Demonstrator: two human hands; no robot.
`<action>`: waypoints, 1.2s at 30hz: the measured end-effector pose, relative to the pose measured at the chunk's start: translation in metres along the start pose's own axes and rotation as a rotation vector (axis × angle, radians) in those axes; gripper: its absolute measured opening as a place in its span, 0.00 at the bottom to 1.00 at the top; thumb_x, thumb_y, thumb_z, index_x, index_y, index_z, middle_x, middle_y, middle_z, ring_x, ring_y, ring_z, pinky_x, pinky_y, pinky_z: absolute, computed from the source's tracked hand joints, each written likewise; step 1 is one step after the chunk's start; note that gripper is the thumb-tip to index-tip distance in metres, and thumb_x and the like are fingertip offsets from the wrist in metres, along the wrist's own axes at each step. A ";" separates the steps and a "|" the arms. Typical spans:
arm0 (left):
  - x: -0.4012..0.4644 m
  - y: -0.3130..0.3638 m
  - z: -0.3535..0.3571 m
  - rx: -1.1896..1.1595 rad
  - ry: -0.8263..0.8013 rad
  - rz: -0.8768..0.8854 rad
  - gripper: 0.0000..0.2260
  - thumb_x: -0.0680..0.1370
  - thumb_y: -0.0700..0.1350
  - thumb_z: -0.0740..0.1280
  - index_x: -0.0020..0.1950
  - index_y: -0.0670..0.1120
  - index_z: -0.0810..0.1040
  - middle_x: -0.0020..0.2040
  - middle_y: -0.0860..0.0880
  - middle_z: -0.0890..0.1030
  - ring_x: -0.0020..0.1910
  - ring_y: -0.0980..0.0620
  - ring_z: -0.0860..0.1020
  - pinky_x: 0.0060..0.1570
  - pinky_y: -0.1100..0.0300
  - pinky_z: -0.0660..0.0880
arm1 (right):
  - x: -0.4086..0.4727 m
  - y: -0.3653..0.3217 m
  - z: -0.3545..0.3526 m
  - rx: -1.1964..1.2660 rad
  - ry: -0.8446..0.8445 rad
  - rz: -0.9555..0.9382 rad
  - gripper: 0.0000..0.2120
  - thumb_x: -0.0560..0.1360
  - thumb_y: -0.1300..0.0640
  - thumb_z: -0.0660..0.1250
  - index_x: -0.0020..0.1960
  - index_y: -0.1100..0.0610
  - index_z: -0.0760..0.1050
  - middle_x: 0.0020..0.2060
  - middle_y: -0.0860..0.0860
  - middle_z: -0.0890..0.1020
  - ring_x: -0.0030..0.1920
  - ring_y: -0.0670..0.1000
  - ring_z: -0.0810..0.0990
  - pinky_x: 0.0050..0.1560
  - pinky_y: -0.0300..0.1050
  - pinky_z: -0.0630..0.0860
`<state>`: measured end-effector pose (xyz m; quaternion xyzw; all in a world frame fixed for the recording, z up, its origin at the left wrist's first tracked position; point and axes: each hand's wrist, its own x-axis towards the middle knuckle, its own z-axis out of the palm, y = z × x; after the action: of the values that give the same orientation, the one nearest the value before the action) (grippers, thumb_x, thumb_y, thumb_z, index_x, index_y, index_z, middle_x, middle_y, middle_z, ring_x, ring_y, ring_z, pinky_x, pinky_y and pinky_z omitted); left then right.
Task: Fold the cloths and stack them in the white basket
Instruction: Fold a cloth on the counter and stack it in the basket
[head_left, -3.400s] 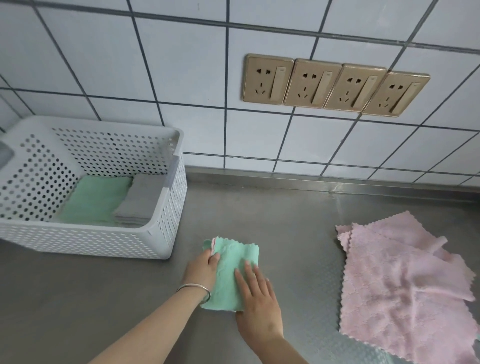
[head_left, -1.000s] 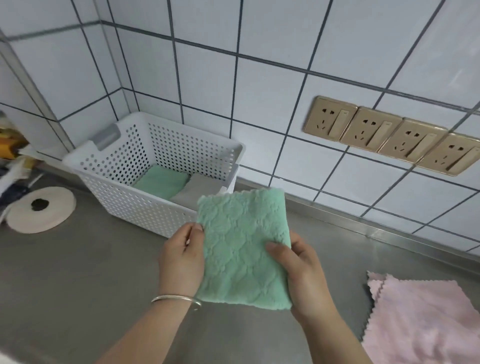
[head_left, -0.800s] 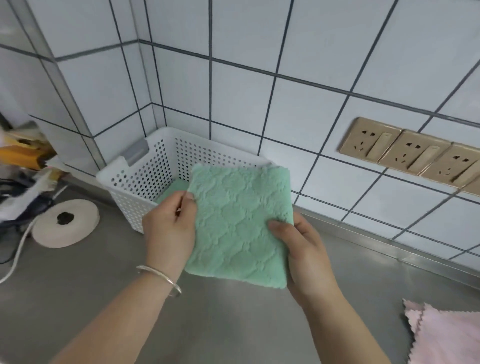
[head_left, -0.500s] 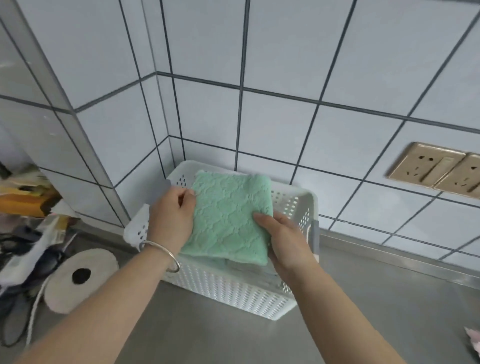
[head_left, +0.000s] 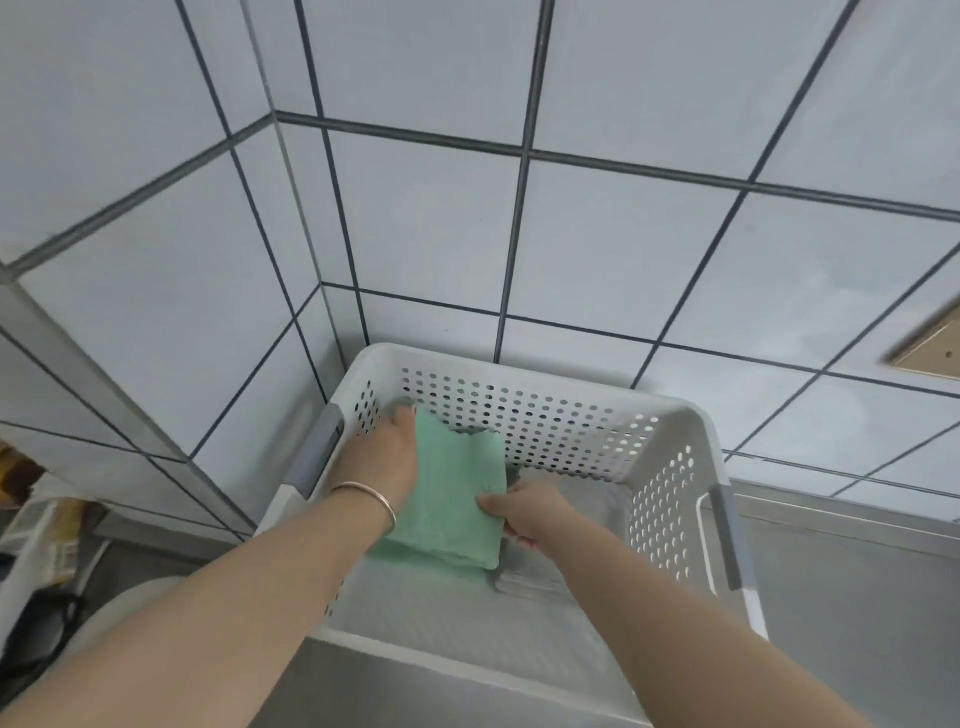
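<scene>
Left-edge clutter: one pale round disc-shaped object (head_left: 130, 608) at our lower left, partly cut off by our left forearm; dark cords and yellowish items beside it, too blurred for us to count.
Bracelets: one thin metal bangle (head_left: 370, 499), on our left wrist.
Left hand (head_left: 387, 457): inside the basket at its left side; fingers curled over the left edge of the green cloth, gripping it.
Green cloths: one folded mint-green textured cloth (head_left: 452, 499) in our grasp, low inside the basket toward its left half; a second green layer shows under its near edge, and we cannot tell whether that is a separate cloth.
Right hand (head_left: 524, 512): inside the basket, thumb on top of the green cloth's right edge and fingers tucked beneath, pinching it.
Hands together: both clamped on the same cloth, one at each side edge, apart by the cloth's width.
Grey cloths: one folded grey stack (head_left: 540, 577), on the basket floor just right of the green cloth, partly under our right wrist.
Baskets: one white perforated plastic basket (head_left: 670, 499) with two grey handle grips, standing on the steel counter (head_left: 852, 623) in the tiled corner.
Wall sockets: one gold-coloured plate (head_left: 930, 345), cut off at the right edge.
</scene>
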<state>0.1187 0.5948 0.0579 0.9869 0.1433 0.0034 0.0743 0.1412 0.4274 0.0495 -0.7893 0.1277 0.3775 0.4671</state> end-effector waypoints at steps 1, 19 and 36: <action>0.001 -0.001 0.004 0.038 -0.052 0.002 0.19 0.77 0.33 0.49 0.68 0.42 0.60 0.49 0.42 0.79 0.44 0.43 0.79 0.38 0.54 0.71 | 0.004 0.002 0.004 -0.027 -0.002 0.013 0.10 0.74 0.55 0.69 0.42 0.59 0.70 0.33 0.51 0.74 0.30 0.45 0.72 0.19 0.32 0.68; 0.031 0.001 0.070 0.317 -0.371 0.019 0.19 0.78 0.31 0.49 0.68 0.37 0.63 0.58 0.41 0.78 0.55 0.44 0.78 0.50 0.53 0.75 | 0.055 0.021 0.033 -0.513 0.168 0.040 0.13 0.74 0.54 0.64 0.54 0.60 0.73 0.54 0.58 0.81 0.54 0.57 0.81 0.54 0.51 0.79; -0.031 0.139 -0.086 0.416 -0.081 0.513 0.05 0.72 0.43 0.64 0.46 0.48 0.77 0.37 0.47 0.78 0.41 0.44 0.79 0.43 0.56 0.78 | -0.112 -0.028 -0.080 -0.614 0.339 -0.496 0.11 0.77 0.60 0.58 0.55 0.63 0.75 0.50 0.59 0.79 0.54 0.60 0.77 0.43 0.45 0.69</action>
<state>0.1255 0.4667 0.1642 0.9841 -0.1153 -0.0464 -0.1265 0.1188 0.3586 0.1695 -0.9493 -0.1095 0.1394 0.2595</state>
